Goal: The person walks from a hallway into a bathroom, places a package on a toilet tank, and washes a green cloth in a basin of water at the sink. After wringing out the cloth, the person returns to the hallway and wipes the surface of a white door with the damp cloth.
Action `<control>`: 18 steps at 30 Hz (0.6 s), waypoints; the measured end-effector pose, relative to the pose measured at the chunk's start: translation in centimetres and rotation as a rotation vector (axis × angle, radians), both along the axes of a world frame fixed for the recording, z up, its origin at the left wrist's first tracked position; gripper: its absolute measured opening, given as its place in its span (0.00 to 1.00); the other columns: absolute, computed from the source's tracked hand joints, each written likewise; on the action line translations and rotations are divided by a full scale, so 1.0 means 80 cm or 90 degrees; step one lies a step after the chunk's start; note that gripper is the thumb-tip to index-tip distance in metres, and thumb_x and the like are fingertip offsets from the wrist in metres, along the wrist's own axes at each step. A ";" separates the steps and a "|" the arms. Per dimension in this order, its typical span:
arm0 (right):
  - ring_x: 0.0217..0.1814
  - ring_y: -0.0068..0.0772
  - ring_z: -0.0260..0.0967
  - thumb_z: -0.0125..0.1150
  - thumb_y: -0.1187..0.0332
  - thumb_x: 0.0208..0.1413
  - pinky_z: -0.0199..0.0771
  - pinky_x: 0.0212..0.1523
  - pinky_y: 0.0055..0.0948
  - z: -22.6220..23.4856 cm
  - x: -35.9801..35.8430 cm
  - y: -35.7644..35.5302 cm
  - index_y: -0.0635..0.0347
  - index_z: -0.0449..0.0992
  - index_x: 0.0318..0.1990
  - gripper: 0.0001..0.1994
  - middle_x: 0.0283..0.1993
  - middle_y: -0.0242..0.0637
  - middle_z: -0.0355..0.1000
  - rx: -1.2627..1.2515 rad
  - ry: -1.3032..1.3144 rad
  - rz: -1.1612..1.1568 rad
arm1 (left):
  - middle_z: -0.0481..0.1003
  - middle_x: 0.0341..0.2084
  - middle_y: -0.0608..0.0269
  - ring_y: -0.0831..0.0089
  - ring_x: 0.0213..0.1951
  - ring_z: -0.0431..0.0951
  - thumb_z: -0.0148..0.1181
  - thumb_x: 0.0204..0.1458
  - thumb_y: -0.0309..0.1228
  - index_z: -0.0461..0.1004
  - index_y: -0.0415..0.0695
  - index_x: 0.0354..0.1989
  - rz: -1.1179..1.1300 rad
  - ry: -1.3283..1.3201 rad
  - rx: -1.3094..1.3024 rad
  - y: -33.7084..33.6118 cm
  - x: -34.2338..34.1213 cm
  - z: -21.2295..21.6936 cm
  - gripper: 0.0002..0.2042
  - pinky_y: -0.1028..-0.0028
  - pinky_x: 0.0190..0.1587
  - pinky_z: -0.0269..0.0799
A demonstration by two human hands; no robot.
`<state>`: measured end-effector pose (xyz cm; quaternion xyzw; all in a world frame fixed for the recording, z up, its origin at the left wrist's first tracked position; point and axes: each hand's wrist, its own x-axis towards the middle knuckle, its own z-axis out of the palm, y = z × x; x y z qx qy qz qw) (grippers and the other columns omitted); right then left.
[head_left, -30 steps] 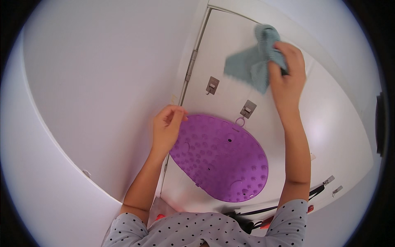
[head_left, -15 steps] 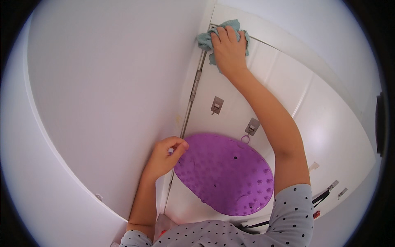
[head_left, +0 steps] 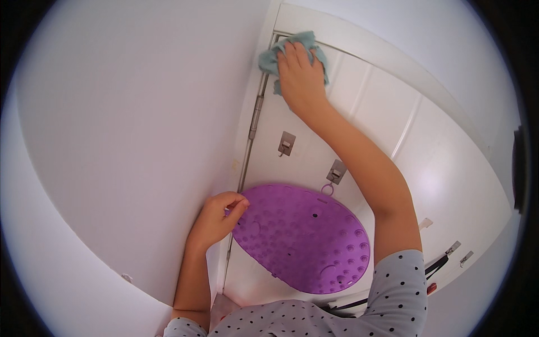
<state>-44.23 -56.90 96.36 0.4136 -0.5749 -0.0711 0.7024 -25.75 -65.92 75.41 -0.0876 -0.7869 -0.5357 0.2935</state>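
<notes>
My right hand presses a crumpled grey-green cloth against the top hinge-side corner of a white door. Its fingers are closed over the cloth, with folds of it showing around them. Lower down, my left hand is raised beside the upper left edge of a purple oval mat. Thumb and fingertips come together there in a pinch; whatever lies between them, if anything, is too small to make out. The mat has round suction cups and hangs by a loop from a metal hook.
A second metal hook is fixed higher on the door. Along the door's left side runs a hinge, with a plain pale wall to its left. At lower right, a black strap hangs from another hook.
The whole view has shifted slightly, so door, mat and hands appear a little further left. My right hand remains on the cloth at the door's corner; my left hand keeps its pinch.
</notes>
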 end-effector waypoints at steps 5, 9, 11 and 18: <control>0.50 0.40 0.58 0.57 0.69 0.38 0.67 0.39 0.35 0.023 -0.020 0.003 0.61 0.67 0.35 0.14 0.44 0.41 0.64 0.058 0.030 0.068 | 0.74 0.25 0.62 0.77 0.29 0.73 0.52 0.51 0.27 0.73 0.36 0.30 -0.060 -0.053 0.018 0.007 -0.002 0.008 0.06 0.78 0.31 0.66; 0.51 0.35 0.59 0.54 0.72 0.40 0.65 0.41 0.31 0.026 -0.025 -0.027 0.58 0.65 0.37 0.13 0.46 0.38 0.64 -0.003 0.050 0.039 | 0.75 0.25 0.61 0.76 0.29 0.73 0.53 0.50 0.27 0.73 0.37 0.30 -0.010 -0.021 -0.036 0.006 -0.010 -0.003 0.06 0.77 0.31 0.66; 0.51 0.36 0.59 0.55 0.72 0.40 0.65 0.41 0.34 0.025 -0.006 -0.012 0.58 0.66 0.39 0.14 0.46 0.38 0.64 -0.002 -0.051 -0.034 | 0.75 0.25 0.61 0.75 0.28 0.73 0.53 0.50 0.27 0.73 0.37 0.30 0.013 -0.029 -0.049 0.006 -0.008 -0.004 0.06 0.77 0.31 0.66; 0.54 0.42 0.55 0.58 0.69 0.37 0.69 0.34 0.30 0.026 -0.008 0.051 0.58 0.69 0.45 0.22 0.47 0.42 0.61 0.064 0.041 -0.007 | 0.74 0.24 0.59 0.73 0.28 0.73 0.52 0.51 0.27 0.73 0.36 0.30 -0.007 -0.058 -0.066 0.011 -0.016 -0.001 0.07 0.76 0.33 0.67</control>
